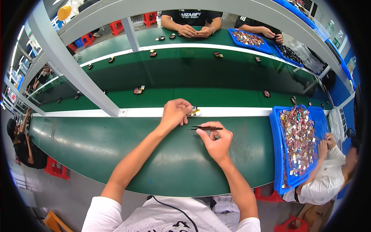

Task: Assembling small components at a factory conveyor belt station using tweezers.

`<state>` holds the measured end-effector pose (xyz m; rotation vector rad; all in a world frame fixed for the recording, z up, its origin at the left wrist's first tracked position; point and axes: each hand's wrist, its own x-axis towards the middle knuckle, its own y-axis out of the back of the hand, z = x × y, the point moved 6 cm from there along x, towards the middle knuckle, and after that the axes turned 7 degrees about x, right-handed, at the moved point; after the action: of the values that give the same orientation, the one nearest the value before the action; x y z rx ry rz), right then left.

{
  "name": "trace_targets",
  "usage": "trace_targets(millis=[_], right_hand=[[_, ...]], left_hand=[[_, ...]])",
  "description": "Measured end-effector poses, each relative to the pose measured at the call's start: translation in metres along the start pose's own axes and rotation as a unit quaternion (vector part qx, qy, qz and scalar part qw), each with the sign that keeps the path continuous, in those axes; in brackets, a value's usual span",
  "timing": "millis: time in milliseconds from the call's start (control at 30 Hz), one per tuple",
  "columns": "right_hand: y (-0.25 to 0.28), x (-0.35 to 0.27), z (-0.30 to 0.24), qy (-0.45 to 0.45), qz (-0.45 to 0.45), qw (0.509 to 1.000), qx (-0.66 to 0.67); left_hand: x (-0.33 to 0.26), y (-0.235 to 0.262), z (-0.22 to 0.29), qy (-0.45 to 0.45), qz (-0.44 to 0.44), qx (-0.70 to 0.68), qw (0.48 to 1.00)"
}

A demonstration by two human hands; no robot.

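Observation:
My left hand (174,114) is over the white rail at the far edge of the bench, its fingers curled against a small dark part with a yellow-and-white piece (196,111). The fingers partly hide that part, so its exact kind cannot be made out. To the right and nearer me, my right hand (218,142) is closed around black tweezers (210,128). Their thin tips point left, toward the space below my left hand, and touch nothing that I can see.
Beyond the white rail (154,112), a green belt (185,96) carries several small dark parts (139,90). Blue trays (276,147) heaped with small wired pieces (298,139) stand at the right, beside a co-worker's hands (326,144). A grey frame post (81,65) rises at the left.

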<state>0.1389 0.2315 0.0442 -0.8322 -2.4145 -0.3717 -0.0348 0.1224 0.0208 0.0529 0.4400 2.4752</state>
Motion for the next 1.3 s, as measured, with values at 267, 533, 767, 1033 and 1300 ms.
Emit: trace_targets(millis=[267,533,767,1033,1300], right_hand=[[-0.001,0.002,0.030,-0.168,0.036,0.972,0.157],[-0.008,0.000,0.032,-0.148,0.025,0.981,0.123],[-0.004,-0.004,0.040,-0.160,0.011,0.984,0.082],[-0.005,-0.003,0.040,-0.229,0.002,0.964,0.138],[-0.001,-0.004,0.045,-0.357,0.015,0.910,0.212]], left_hand=[[-0.041,-0.001,-0.014,-0.030,0.024,-0.051,0.998],[-0.044,0.001,-0.014,-0.047,0.027,-0.028,0.998],[-0.046,-0.007,-0.010,-0.093,0.031,0.001,0.995],[-0.045,-0.012,-0.011,-0.101,0.002,-0.002,0.995],[-0.050,-0.015,-0.003,-0.116,-0.021,-0.026,0.993]])
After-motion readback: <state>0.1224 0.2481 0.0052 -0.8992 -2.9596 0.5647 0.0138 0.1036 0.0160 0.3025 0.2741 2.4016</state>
